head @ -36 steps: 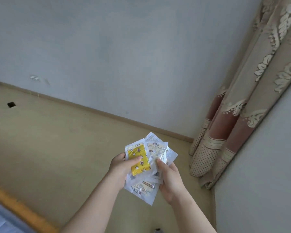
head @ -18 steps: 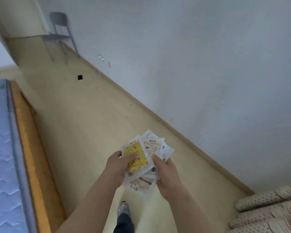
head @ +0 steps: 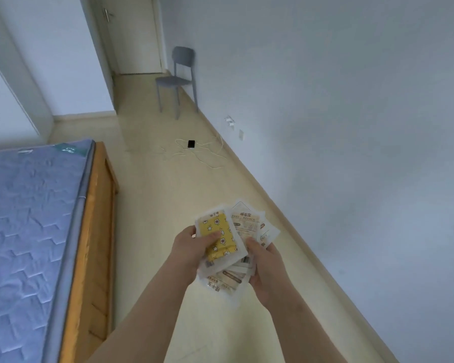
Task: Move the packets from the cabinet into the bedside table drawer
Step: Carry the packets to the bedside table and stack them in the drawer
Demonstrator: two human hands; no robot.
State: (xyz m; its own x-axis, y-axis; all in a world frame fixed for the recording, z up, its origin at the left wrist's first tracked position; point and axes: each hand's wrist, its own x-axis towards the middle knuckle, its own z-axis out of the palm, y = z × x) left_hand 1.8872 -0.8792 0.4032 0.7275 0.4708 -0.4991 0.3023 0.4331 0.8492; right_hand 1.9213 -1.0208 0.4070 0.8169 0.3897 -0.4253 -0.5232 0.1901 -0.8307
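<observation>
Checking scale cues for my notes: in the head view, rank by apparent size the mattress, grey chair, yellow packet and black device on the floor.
1. mattress
2. grey chair and yellow packet: these look alike in size, the packet being near the camera, so unranked
3. black device, smallest

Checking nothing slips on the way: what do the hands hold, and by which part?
Fanned packets, in both hands: left hand grips the left side, thumb on the yellow packet; right hand grips the lower right edge.
</observation>
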